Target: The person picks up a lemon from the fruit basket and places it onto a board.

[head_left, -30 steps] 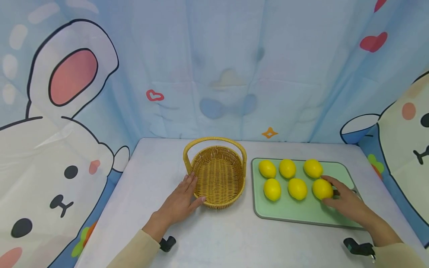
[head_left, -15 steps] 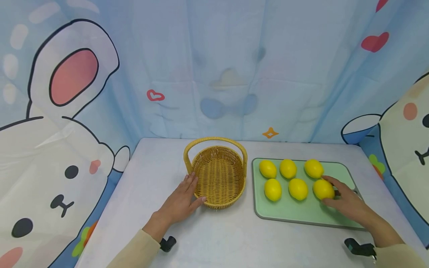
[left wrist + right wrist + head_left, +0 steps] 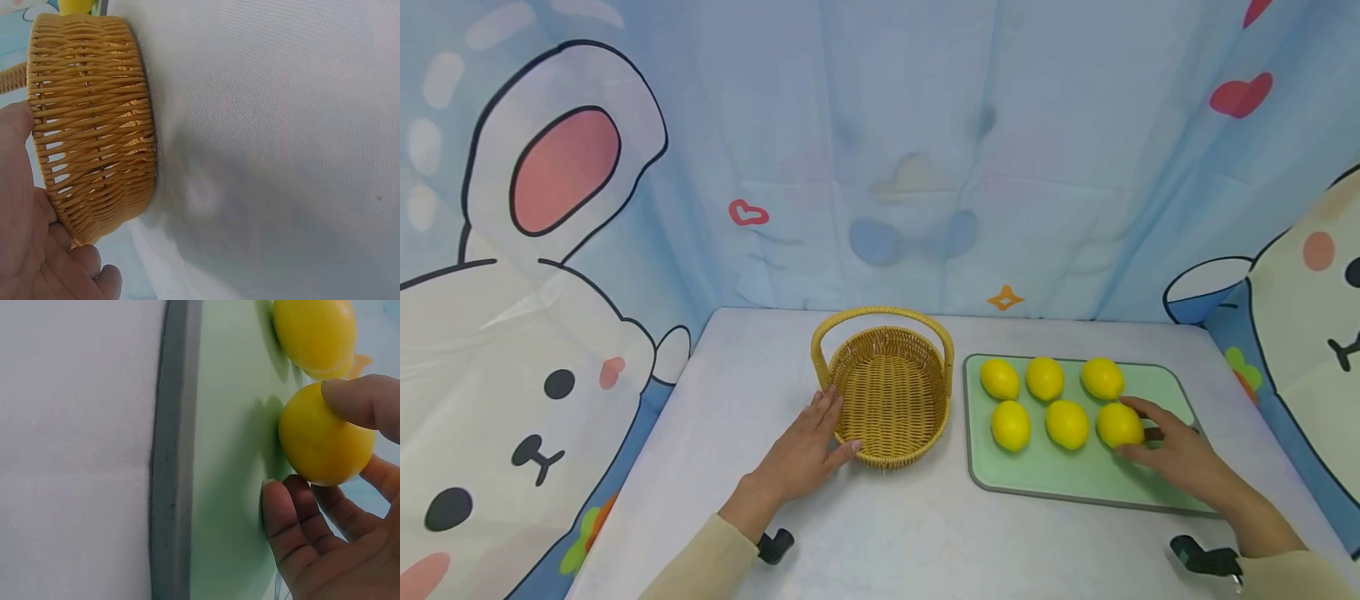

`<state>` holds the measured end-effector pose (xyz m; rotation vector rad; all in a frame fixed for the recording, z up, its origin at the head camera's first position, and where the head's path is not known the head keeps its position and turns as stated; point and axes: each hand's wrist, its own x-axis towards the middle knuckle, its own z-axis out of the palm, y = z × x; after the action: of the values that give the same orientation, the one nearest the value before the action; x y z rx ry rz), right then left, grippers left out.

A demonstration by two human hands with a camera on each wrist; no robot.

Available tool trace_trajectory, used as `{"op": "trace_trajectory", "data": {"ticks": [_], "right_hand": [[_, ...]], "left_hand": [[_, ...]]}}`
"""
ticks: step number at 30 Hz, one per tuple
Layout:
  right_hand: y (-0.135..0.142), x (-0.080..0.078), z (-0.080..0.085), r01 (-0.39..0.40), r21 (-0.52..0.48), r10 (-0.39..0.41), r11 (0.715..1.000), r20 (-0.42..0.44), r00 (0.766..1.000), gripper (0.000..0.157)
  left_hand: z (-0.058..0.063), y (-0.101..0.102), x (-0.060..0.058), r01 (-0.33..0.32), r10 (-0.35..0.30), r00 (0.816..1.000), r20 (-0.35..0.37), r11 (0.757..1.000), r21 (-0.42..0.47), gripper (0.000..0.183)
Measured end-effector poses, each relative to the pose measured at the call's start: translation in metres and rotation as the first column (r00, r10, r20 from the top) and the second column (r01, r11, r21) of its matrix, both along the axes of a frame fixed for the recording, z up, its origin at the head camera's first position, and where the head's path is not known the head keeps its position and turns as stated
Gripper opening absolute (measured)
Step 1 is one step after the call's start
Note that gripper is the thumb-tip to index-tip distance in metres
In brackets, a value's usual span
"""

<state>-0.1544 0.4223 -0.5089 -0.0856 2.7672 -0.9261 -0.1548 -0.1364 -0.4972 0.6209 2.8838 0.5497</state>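
A round woven basket with an arched handle stands on the table. Along its left side lies my left hand, fingers extended and thumb at the front rim. The left wrist view shows the basket's outer wall with the thumb at its rim. On a green tray sit several lemons in two rows. My right hand pinches the front right lemon. In the right wrist view the thumb presses one side of this lemon, while fingers lie round the other side, close over the tray.
Beside the gripped fruit is another front-row lemon, and a back-row lemon lies just behind it. A printed blue curtain hangs behind the white table.
My right hand has shifted very slightly left, and the pinched lemon has moved a little left with it. The left hand and basket have stayed in place.
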Motion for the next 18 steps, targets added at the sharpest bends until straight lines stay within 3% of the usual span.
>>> {"op": "trace_trajectory", "data": {"ticks": [18], "right_hand": [[0.0016, 0.0008, 0.0037, 0.008, 0.043, -0.009, 0.999, 0.003, 1.000, 0.093]], "left_hand": [[0.0000, -0.0002, -0.0002, -0.004, 0.004, 1.000, 0.003, 1.000, 0.007, 0.087]]}}
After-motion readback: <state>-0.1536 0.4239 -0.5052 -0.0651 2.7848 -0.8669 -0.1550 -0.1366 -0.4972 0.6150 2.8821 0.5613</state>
